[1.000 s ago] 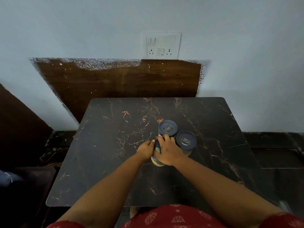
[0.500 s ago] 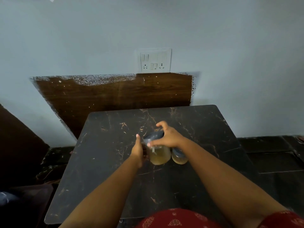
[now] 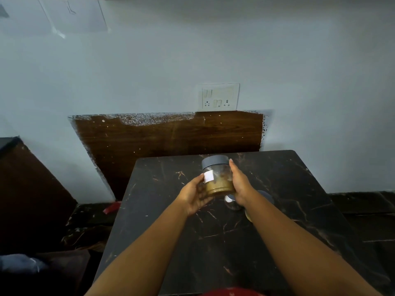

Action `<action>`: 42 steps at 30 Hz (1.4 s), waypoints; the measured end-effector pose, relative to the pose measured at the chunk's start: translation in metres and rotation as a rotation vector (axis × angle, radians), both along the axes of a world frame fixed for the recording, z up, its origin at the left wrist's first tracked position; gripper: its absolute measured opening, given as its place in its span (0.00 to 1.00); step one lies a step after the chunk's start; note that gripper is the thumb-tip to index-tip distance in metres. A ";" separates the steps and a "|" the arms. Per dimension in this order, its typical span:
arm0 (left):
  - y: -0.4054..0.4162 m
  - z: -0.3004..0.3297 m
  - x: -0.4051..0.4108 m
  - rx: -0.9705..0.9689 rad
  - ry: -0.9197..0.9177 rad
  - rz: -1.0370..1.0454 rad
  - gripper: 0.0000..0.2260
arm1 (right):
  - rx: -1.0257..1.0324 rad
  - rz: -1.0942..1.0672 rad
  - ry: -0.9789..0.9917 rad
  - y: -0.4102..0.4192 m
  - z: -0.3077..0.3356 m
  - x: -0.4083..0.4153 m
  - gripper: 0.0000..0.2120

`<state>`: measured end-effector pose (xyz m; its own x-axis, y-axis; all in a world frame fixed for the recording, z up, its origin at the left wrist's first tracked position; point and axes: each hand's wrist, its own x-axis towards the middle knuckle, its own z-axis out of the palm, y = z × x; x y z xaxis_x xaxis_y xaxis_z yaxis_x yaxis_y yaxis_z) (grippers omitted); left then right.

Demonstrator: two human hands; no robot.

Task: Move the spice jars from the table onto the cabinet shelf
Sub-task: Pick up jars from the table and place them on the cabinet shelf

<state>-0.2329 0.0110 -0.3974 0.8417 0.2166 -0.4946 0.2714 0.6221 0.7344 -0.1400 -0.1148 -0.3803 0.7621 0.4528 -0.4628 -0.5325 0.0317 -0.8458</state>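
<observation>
Now both hands, left hand [image 3: 195, 194] and right hand [image 3: 240, 184], hold spice jar [image 3: 218, 178] above table [image 3: 213, 242]

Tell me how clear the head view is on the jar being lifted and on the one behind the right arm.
Head view: dim, soft light; held jar slightly blurred, label unreadable; second jar mostly hidden by right hand; straight edges bow from the wide angle.

The only view sits on my head, looking forward and down across my forearms at the dark marble-patterned table top [image 3: 277, 210] close before me. It faces the pale blue wall [image 3: 213, 50] with its white switch plate [image 3: 219, 97], the wide lens bending edges.
</observation>
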 end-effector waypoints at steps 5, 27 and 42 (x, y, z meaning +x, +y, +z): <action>0.007 0.012 -0.010 0.022 -0.022 -0.056 0.22 | 0.231 0.139 0.097 0.002 0.004 -0.029 0.32; -0.065 0.153 0.095 0.412 -0.594 0.023 0.14 | -0.318 -0.198 -0.863 -0.057 0.148 0.039 0.37; 0.005 0.392 0.257 2.227 -0.322 0.350 0.24 | -0.681 -0.390 -1.379 -0.061 0.430 0.246 0.41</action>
